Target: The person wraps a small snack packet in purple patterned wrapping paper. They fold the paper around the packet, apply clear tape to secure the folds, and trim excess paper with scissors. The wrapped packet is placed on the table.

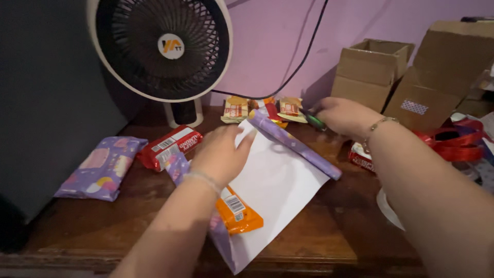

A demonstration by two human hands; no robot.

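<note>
A sheet of wrapping paper (278,180), white side up with a purple printed back, lies on the wooden table (329,226); its far edge is curled into a purple roll (298,144). My left hand (221,152) rests flat on the sheet's left edge, fingers spread. An orange snack packet (239,213) lies on the paper below my left wrist. My right hand (342,116) is at the back of the table, closed around a thin green-handled tool (314,121) whose kind I cannot make out.
A white desk fan (162,49) stands at the back left. A red packet (172,146) and a purple packet (103,167) lie left of the paper. Small orange packets (236,109) sit by the wall. Cardboard boxes (370,72) and red ribbon (455,141) fill the right.
</note>
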